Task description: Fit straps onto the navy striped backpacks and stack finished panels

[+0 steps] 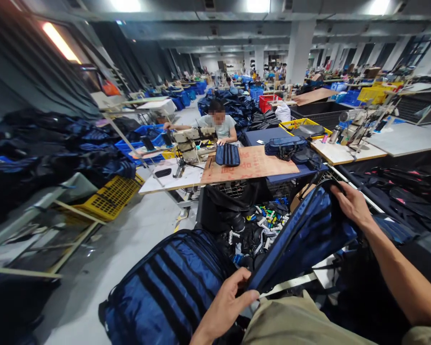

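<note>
We have the blue bag piece [298,235] slanting in front of us, its upper end gripped by our right hand [352,206] and its lower corner pinched between thumb and fingers of our left hand [230,299]. That low hold looks light; if it slipped, the piece could drop onto the loose spools [271,221] or catch on the pale rail [290,286]. Whether its underside touches anything in the dark we can't tell. The striped bag [165,287] crowds our left hand and could block a sideways swing. Beyond the spools, the plywood board [258,163] lies before a co-worker [221,124] at a sewing machine [192,143].
</note>
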A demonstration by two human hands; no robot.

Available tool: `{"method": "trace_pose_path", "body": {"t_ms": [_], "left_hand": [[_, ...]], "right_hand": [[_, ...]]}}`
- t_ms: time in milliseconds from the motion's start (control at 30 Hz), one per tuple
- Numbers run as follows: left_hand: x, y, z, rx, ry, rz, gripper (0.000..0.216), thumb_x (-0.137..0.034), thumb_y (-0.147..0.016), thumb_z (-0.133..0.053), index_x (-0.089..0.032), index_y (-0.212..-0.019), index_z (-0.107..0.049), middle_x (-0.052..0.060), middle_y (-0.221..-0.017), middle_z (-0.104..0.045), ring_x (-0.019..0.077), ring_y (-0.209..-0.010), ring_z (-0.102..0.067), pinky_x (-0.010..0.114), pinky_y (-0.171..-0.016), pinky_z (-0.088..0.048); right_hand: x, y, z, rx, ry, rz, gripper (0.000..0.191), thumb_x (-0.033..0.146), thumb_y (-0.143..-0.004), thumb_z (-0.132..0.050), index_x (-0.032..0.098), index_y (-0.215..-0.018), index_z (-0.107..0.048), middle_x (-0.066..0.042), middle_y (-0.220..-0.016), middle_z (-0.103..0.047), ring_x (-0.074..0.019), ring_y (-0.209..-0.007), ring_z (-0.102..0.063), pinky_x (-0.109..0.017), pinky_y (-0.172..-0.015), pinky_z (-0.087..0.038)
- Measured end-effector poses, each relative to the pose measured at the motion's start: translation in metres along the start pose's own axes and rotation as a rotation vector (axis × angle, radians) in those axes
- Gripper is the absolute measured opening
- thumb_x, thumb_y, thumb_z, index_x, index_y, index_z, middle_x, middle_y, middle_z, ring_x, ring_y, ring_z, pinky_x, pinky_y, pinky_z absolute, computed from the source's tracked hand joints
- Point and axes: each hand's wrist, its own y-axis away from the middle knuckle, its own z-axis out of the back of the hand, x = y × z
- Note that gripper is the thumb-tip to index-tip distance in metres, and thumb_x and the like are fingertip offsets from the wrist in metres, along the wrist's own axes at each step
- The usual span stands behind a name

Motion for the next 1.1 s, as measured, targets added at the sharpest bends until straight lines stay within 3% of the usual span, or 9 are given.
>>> {"method": "trace_pose_path", "body": {"t_ms": [67, 267, 433, 500, 600, 767, 900, 1000, 1100], "left_hand": [[-0.006, -0.008, 0.007, -0.151, -0.119, -0.046, 0.043, -0.064, -0.094, -0.075, -0.022, -0.098, -0.069, 0.000, -0.087, -0.067, 0.0164, -0.079, -0.061, 0.026, -0.073, -0.050], [-0.011, -0.059, 0.069, -0.957, -0.828, -0.463, 0.028, -0.040, -0.109, -0.057, -0.022, -0.099, -0.076, 0.005, -0.091, -0.074, 0.0201, -0.085, -0.072, 0.029, -0.077, -0.055], [-0.005, -0.061, 0.084, -1.182, -1.326, -0.731, 0.019, -0.016, -0.107, -0.059, -0.020, -0.106, -0.077, 0.002, -0.080, -0.071, 0.0143, -0.069, -0.070, 0.024, -0.064, -0.050], [-0.008, -0.054, 0.067, -1.120, -1.395, -0.905, 0.024, -0.006, -0.103, -0.060, -0.022, -0.111, -0.076, 0.002, -0.084, -0.074, 0.0121, -0.072, -0.073, 0.021, -0.067, -0.053], [-0.019, -0.048, 0.028, -0.894, -1.400, -1.121, 0.036, -0.002, -0.099, -0.059, -0.026, -0.122, -0.074, 0.003, -0.089, -0.075, 0.0131, -0.077, -0.077, 0.021, -0.072, -0.059], [-0.035, -0.055, -0.017, -0.667, -1.258, -1.154, 0.038, -0.008, -0.103, -0.058, -0.031, -0.130, -0.074, 0.003, -0.089, -0.076, 0.0137, -0.075, -0.078, 0.022, -0.074, -0.063], [-0.035, -0.049, -0.010, -0.656, -0.844, -0.779, 0.020, -0.041, -0.104, -0.072, -0.026, -0.115, -0.079, 0.005, -0.094, -0.082, 0.0206, -0.083, -0.081, 0.027, -0.078, -0.065], [-0.029, -0.029, 0.008, -0.431, -0.469, -0.351, 0.042, -0.066, -0.096, -0.074, -0.024, -0.098, -0.079, 0.004, -0.087, -0.080, 0.0226, -0.079, -0.076, 0.030, -0.074, -0.064], [-0.019, -0.005, 0.016, -0.174, -0.083, -0.109, 0.059, -0.081, -0.081, -0.080, -0.023, -0.094, -0.080, 0.006, -0.087, -0.078, 0.0259, -0.086, -0.074, 0.035, -0.083, -0.063]], "right_hand": [[-0.002, 0.000, 0.001, -0.001, -0.031, -0.018, 0.044, 0.061, -0.103, -0.065, 0.020, -0.112, -0.079, -0.002, -0.086, -0.075, -0.0193, -0.076, -0.065, -0.029, -0.069, -0.052], [0.025, 0.013, 0.002, 0.102, -0.066, 0.019, 0.046, 0.061, -0.099, -0.070, 0.023, -0.122, -0.082, -0.006, -0.104, -0.081, -0.0250, -0.095, -0.073, -0.034, -0.086, -0.059], [0.044, 0.021, 0.028, 0.447, -0.074, 0.010, 0.049, 0.060, -0.098, -0.076, 0.027, -0.133, -0.079, -0.009, -0.121, -0.084, -0.0312, -0.109, -0.079, -0.038, -0.091, -0.067], [0.049, 0.029, 0.025, 0.543, -0.014, 0.085, 0.045, 0.056, -0.097, -0.080, 0.028, -0.132, -0.080, -0.010, -0.129, -0.083, -0.0337, -0.116, -0.079, -0.042, -0.098, -0.067], [0.064, 0.056, -0.010, 0.583, 0.102, 0.308, 0.034, 0.041, -0.100, -0.077, 0.029, -0.132, -0.080, -0.010, -0.130, -0.083, -0.0325, -0.117, -0.080, -0.046, -0.103, -0.066], [0.088, 0.101, -0.090, 0.503, 0.169, 0.660, 0.051, 0.012, -0.100, -0.067, 0.027, -0.149, -0.070, -0.009, -0.117, -0.086, -0.0236, -0.098, -0.084, -0.033, -0.086, -0.067], [0.086, 0.098, -0.094, 0.393, 0.219, 0.655, 0.047, 0.015, -0.105, -0.065, 0.027, -0.151, -0.069, -0.007, -0.115, -0.088, -0.0199, -0.090, -0.086, -0.026, -0.078, -0.066], [0.080, 0.083, -0.075, 0.299, 0.204, 0.565, 0.045, 0.019, -0.109, -0.064, 0.025, -0.153, -0.068, -0.008, -0.122, -0.087, -0.0216, -0.095, -0.087, -0.028, -0.083, -0.068], [0.079, 0.069, -0.061, 0.222, 0.178, 0.496, 0.042, 0.023, -0.111, -0.063, 0.027, -0.153, -0.069, -0.007, -0.130, -0.085, -0.0223, -0.104, -0.086, -0.030, -0.090, -0.069]]}}
